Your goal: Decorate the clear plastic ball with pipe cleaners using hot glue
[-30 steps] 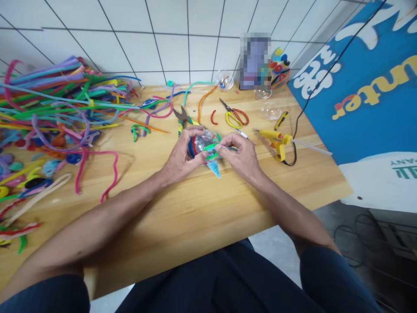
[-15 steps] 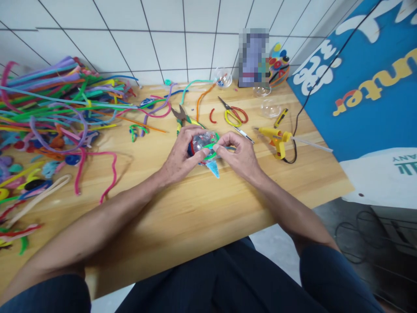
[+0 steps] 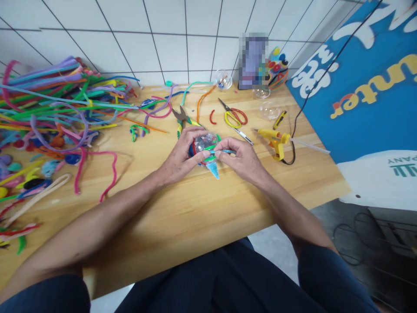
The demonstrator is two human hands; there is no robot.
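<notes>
My left hand (image 3: 182, 157) is wrapped round a small clear plastic ball (image 3: 204, 142) wound with red, blue and green pipe cleaners, just above the wooden table (image 3: 182, 208). My right hand (image 3: 241, 158) pinches a thin blue pipe cleaner (image 3: 224, 151) against the ball's right side. A light-blue fuzzy cone (image 3: 214, 169) pokes out below the ball, between both hands.
A big heap of coloured pipe cleaners (image 3: 48, 108) fills the table's left. Pliers (image 3: 181, 118), red-and-yellow scissors (image 3: 234, 116), a yellow glue gun (image 3: 275, 140) with black cord, clear half-shells (image 3: 269, 111) and a small bowl (image 3: 223, 80) lie beyond my hands. A blue banner (image 3: 365, 82) stands right.
My right hand's fingers have closed in on the ball and now pinch the blue pipe cleaner flat against it. The green loop has been pressed closer to the ball.
</notes>
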